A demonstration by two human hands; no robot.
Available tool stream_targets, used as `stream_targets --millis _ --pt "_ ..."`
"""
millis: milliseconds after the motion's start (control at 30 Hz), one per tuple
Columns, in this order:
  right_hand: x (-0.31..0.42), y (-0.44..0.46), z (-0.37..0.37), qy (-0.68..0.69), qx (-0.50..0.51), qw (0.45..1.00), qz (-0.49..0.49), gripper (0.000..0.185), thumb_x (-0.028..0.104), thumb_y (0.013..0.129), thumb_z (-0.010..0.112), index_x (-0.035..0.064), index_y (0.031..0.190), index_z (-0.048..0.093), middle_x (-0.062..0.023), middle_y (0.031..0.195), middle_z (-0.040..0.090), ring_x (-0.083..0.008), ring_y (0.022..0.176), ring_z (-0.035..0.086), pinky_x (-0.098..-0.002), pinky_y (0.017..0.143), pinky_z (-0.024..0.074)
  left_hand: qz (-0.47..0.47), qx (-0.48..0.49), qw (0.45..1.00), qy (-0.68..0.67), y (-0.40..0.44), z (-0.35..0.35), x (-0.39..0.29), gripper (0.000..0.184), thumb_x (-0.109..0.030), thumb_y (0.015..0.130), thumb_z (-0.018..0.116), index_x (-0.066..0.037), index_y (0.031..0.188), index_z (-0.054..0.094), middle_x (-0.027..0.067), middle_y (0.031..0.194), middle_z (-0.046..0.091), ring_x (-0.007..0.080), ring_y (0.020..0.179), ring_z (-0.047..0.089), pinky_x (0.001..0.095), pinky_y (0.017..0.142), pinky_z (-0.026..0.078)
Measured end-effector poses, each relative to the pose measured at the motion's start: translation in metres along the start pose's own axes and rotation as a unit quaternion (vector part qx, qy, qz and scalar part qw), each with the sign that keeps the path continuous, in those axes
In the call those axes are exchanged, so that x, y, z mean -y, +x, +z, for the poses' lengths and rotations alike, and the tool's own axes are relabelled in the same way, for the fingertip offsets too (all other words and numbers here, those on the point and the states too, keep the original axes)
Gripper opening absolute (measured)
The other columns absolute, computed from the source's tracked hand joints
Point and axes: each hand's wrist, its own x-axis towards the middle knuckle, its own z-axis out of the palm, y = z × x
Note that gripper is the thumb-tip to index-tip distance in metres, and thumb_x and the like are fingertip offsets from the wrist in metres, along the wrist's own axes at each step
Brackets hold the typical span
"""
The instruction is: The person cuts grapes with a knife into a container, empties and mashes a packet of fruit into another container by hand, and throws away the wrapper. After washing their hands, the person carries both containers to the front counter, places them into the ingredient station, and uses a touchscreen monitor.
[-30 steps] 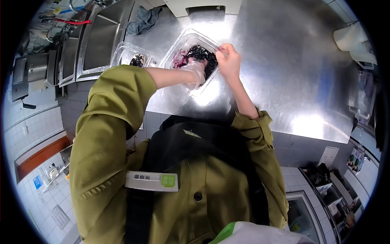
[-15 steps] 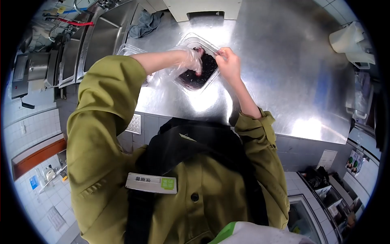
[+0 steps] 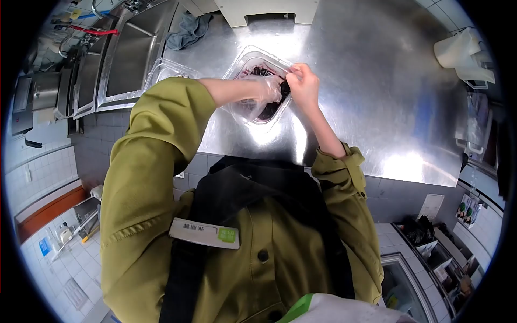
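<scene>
A clear, roughly rectangular plastic container (image 3: 272,56) sits on the steel counter with dark purple-black, wet-looking pieces (image 3: 268,112) inside. Their exact kind is too small to make out. My left hand (image 3: 269,89), in a loose transparent plastic glove, reaches into the container at its right side. Its fingertips are sunk among the dark pieces and hidden. My bare right hand (image 3: 302,82) is closed on the container's upper right rim, thumb and fingers pinching the edge.
Another clear container (image 3: 171,69) stands left of the first, partly behind my left arm. A grey cloth (image 3: 188,30) lies near the sink (image 3: 132,51). A pale machine (image 3: 267,12) stands at the back, and white jugs (image 3: 458,54) hang at the far right.
My left hand has moved right within the container, from the middle to the side near my right hand. The right hand keeps its hold on the rim.
</scene>
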Motion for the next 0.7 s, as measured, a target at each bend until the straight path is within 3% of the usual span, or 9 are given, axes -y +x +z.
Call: stream_targets --millis 67,200,233,300,400,467,567,633,700 --pt "0.000 0.001 0.000 -0.003 0.017 1.000 0.001 0.017 0.006 0.067 0.052 -0.0016 0.081 0.051 -0.0175 0.075 0.059 -0.0295 0.078 0.060 -0.0319 0.066 0.0461 0.068 -0.036 0.997 0.032 -0.007 0.003 0.001 0.021 -0.013 0.068 0.051 0.001 0.083 0.057 0.0136 0.077 0.059 0.0235 0.070 0.056 0.0311 0.064 0.045" --pt "-0.004 0.004 -0.003 -0.004 0.039 0.999 -0.012 0.018 0.007 0.067 0.052 -0.0017 0.083 0.050 -0.0183 0.077 0.059 -0.0301 0.080 0.059 -0.0324 0.067 0.0459 -0.056 -0.034 0.991 0.116 -0.026 -0.010 -0.008 0.022 -0.012 0.067 0.047 0.001 0.081 0.057 0.0134 0.080 0.059 0.0244 0.075 0.057 0.0292 0.064 0.045" --pt "-0.005 0.004 -0.004 -0.003 0.042 0.999 -0.016 0.018 0.006 0.067 0.052 -0.0018 0.083 0.050 -0.0185 0.078 0.058 -0.0302 0.080 0.059 -0.0325 0.068 0.0459 -0.136 0.006 0.987 0.088 -0.012 -0.016 0.008 0.045 -0.011 0.064 0.055 0.000 0.107 0.048 0.0174 0.090 0.057 0.0259 0.084 0.057 0.0326 0.066 0.047" --pt "-0.005 0.004 -0.003 0.003 0.044 0.999 -0.015 0.019 0.006 0.067 0.051 -0.0019 0.084 0.050 -0.0185 0.077 0.058 -0.0304 0.080 0.059 -0.0326 0.068 0.0458 -0.137 0.041 0.990 -0.005 -0.022 -0.031 0.001 0.057 -0.010 0.062 0.060 -0.001 0.114 0.039 0.0130 0.089 0.055 0.0199 0.081 0.055 0.0319 0.065 0.046" --pt "-0.005 0.003 -0.002 0.008 0.038 0.999 -0.021 0.019 0.006 0.067 0.051 -0.0021 0.084 0.050 -0.0185 0.077 0.059 -0.0304 0.080 0.059 -0.0327 0.068 0.0458 0.117 0.095 0.981 -0.119 -0.008 -0.023 0.021 0.060 -0.009 0.061 0.062 0.000 0.114 0.037 0.0103 0.090 0.053 0.0156 0.080 0.052 0.0297 0.067 0.044" --pt "-0.006 0.003 0.000 0.009 0.033 0.999 -0.020 0.019 0.006 0.067 0.051 -0.0021 0.084 0.050 -0.0185 0.077 0.059 -0.0304 0.080 0.059 -0.0327 0.068 0.0457 0.005 0.082 0.988 -0.128 -0.012 -0.021 -0.002 0.055 -0.008 0.059 0.064 0.003 0.107 0.041 0.0099 0.088 0.052 0.0141 0.081 0.050 0.0276 0.069 0.042" --pt "-0.007 0.002 0.000 0.006 0.033 0.999 -0.011 0.019 0.007 0.067 0.052 -0.0019 0.084 0.050 -0.0187 0.078 0.059 -0.0303 0.079 0.059 -0.0327 0.068 0.0457 0.071 0.116 0.982 -0.131 0.001 -0.014 0.015 0.053 -0.010 0.059 0.064 0.004 0.105 0.043 0.0100 0.084 0.053 0.0142 0.079 0.050 0.0280 0.068 0.042" --pt "-0.003 0.003 -0.002 0.001 0.036 0.999 -0.009 0.019 0.007 0.067 0.052 -0.0016 0.085 0.050 -0.0188 0.078 0.059 -0.0303 0.079 0.059 -0.0328 0.068 0.0458 0.006 0.080 0.996 0.028 -0.001 -0.003 0.001 0.046 -0.007 0.057 0.063 0.004 0.099 0.048 0.0136 0.081 0.056 0.0179 0.078 0.053 0.0294 0.068 0.042" --pt "-0.004 0.003 -0.002 -0.003 0.034 0.999 -0.015 0.019 0.008 0.067 0.052 -0.0012 0.085 0.050 -0.0188 0.078 0.059 -0.0305 0.079 0.059 -0.0330 0.068 0.0458 0.042 0.065 0.997 -0.016 0.007 0.008 0.018 0.041 -0.007 0.056 0.062 0.003 0.095 0.052 0.0159 0.080 0.057 0.0218 0.076 0.055 0.0306 0.067 0.043"
